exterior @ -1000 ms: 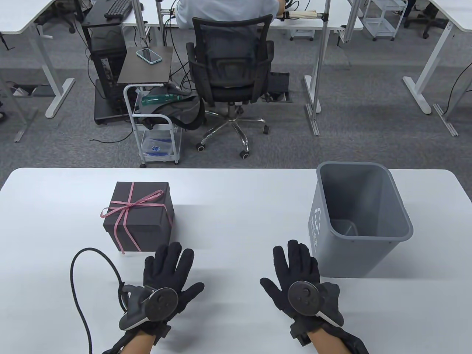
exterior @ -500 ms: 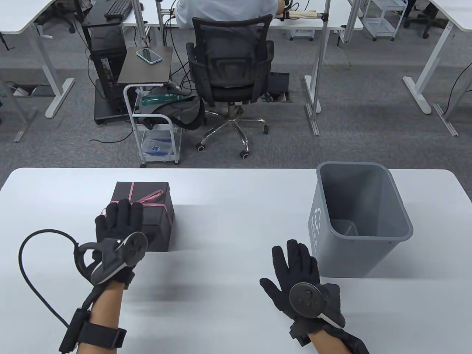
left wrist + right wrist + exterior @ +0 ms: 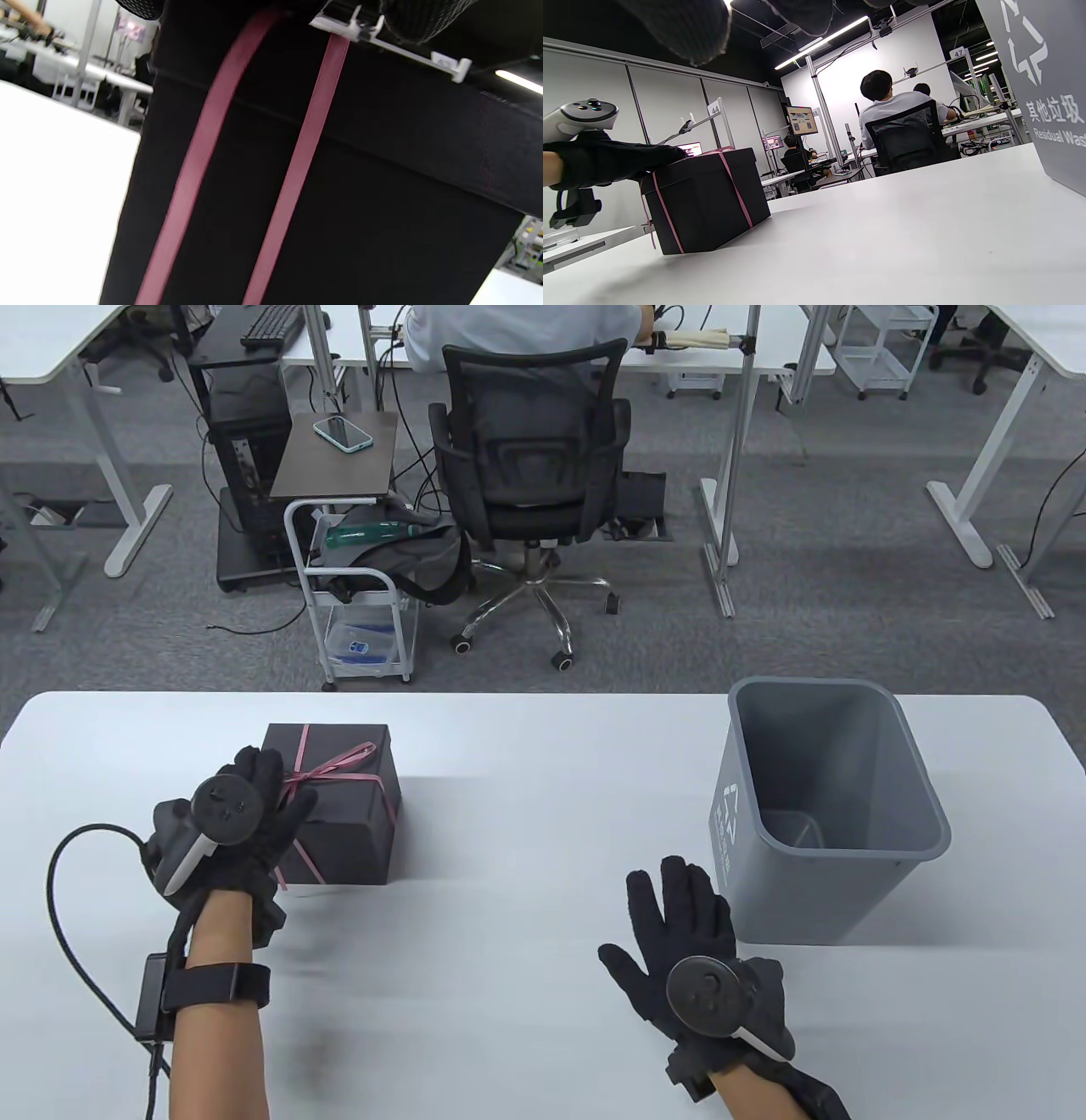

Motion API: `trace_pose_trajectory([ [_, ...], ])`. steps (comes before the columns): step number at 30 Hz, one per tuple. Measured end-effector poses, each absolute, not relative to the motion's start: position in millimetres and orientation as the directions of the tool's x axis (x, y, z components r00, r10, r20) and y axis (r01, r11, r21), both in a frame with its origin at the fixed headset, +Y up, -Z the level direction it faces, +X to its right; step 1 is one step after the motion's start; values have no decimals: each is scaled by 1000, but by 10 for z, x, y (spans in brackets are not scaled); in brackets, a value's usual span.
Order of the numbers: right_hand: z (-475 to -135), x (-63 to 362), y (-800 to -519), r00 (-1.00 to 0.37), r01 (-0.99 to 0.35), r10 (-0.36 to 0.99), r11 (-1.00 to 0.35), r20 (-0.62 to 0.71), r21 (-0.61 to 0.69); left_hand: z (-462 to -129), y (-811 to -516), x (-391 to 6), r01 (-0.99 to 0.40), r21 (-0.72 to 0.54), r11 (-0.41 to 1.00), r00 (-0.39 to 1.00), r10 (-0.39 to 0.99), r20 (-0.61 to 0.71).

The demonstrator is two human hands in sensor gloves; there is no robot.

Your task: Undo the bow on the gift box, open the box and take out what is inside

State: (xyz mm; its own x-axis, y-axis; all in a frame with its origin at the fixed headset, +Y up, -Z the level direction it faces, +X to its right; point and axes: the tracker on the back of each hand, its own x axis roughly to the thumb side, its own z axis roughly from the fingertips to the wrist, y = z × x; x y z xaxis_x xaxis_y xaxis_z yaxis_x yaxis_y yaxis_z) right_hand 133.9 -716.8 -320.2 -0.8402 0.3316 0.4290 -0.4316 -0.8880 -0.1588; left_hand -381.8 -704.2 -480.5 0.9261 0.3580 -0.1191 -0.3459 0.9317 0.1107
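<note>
- The black gift box (image 3: 339,806) stands on the left part of the white table (image 3: 526,831), its pink ribbon bow (image 3: 327,768) tied on the lid.
- The left hand (image 3: 242,823) lies over the box's near-left top edge at the bow; whether its fingers pinch the ribbon cannot be told.
- The right hand (image 3: 687,933) rests flat on the table, fingers straight, beside the grey waste bin (image 3: 814,814).

Black gift box (image 3: 339,823), pink ribbon (image 3: 327,768), grey bin (image 3: 827,814), white table (image 3: 526,831).
</note>
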Motion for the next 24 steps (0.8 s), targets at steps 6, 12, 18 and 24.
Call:
trace_pose_trajectory([
  [6,-3200,1331,-7164,-839,-431,330,-889,432,-157,-4814,-7076,-3770,-373,79,925,915,380,-135],
  [12,-3218,1319,-7196,-847,-415,322,-898,424,-148,-4662,-7025,-3576,-323,70,944,939,329,-103],
  [18,-3231,1323,-7212,-849,-413,324,-900,417,-143,-4432,-6997,-3252,-284,76,956,956,289,-53],
  [24,-3264,1362,-7233,-855,-416,337,-900,395,-133,-4188,-6956,-2787,-226,75,971,974,226,6],
])
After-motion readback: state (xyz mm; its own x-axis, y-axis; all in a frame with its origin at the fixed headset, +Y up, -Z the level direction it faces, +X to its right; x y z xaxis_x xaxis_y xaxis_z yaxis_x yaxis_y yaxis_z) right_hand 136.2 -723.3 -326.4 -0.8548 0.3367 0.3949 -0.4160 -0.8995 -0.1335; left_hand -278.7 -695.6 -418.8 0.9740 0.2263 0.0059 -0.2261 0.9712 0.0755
